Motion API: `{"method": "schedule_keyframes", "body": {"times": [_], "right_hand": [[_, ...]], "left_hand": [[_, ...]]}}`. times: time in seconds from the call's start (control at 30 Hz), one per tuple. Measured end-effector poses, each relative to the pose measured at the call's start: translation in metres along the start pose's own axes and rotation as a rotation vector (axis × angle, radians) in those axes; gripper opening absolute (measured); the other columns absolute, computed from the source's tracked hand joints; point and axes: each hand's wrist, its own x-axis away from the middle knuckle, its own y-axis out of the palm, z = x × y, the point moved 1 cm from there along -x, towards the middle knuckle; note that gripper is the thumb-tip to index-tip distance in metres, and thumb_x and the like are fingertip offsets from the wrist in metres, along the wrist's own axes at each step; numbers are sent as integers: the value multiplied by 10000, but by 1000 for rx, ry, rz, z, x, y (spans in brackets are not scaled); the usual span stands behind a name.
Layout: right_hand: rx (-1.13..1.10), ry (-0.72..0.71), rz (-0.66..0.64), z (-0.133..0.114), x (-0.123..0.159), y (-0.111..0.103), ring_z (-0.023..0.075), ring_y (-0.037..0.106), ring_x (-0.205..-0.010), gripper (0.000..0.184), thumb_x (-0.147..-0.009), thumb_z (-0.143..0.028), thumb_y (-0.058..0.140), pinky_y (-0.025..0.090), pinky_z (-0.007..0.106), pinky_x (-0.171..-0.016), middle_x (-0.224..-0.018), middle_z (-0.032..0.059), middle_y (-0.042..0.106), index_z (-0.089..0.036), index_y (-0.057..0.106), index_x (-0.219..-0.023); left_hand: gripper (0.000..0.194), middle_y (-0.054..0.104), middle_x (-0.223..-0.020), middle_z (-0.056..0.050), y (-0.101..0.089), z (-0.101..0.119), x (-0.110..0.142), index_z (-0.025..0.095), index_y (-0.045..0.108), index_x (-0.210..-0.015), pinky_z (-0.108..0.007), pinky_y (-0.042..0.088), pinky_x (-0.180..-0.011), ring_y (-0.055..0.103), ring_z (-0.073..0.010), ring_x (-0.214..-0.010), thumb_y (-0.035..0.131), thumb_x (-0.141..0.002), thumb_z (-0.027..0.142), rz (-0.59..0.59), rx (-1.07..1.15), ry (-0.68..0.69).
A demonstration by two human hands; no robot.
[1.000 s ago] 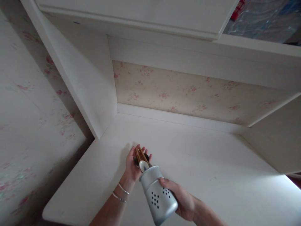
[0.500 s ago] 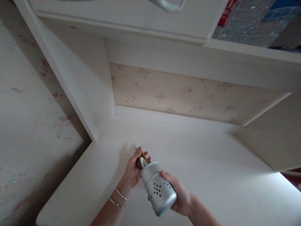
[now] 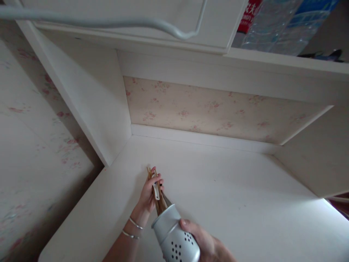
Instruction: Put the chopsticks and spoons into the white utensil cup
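One silvery perforated canister: right fingers wrap it | left fingers pinch brown chopsticks

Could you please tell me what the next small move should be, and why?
Probably draw the chopsticks fully out with the left hand: it grips them, their near ends seem inside the tilted holder, which the right hand grips.

Left hand, the one with two silver bracelets on the wrist, has a bunch of thin wooden sticks and a white utensil kinda bundled together. Right hand has a silver canister with punched holes, tilted, mouth toward the bundle, stick ends right at the opening. All that's over a white desktop, flowery wallpaper behind, clear plastic bottles up top right.
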Motion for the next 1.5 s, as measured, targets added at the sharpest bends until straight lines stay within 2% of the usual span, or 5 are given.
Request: {"method": "schedule_keyframes", "body": {"times": [0.23,0.53,0.73,0.97,1.5], "right_hand": [[-8,-89,-117,10,24,-27,207,650,-685,675,-645,-573,719,463,272,-628,-753,111,705,-55,639,-1072],[96,-481,76,-5,41,-44,223,620,-818,550,-681,-508,752,447,320,-740,-864,64,660,-142,614,-1068],[-6,-523,16,-2,37,-45,231,620,-811,653,-659,-474,770,431,317,-720,-904,64,660,-172,548,-1193],[74,-579,-95,-12,31,-48,231,629,-811,598,-659,-462,771,411,310,-731,-877,66,665,-146,597,-1137],[82,-549,-83,-25,17,-69,249,664,-815,630,-665,-500,758,452,319,-731,-895,115,701,-106,617,-1135]], "left_hand": [[402,515,-668,74,1,38,-21,243,533,-989,-132,450,-449,555,-49,-502,660,-660,52,86,-121,99],[654,490,-593,78,17,89,-76,280,444,-1288,-202,421,-436,501,-85,-422,611,-663,178,162,-1025,218],[617,557,-624,25,26,103,-114,233,500,-1291,-246,418,-473,549,-142,-483,568,-679,194,212,-1486,225],[568,685,-951,-98,26,118,-152,195,506,-1291,-311,481,-646,665,-236,-758,500,-723,208,274,-1882,224],[444,623,-1138,-250,22,135,-205,86,599,-1111,-426,471,-844,618,-349,-1049,367,-852,361,352,-2319,255]]}}
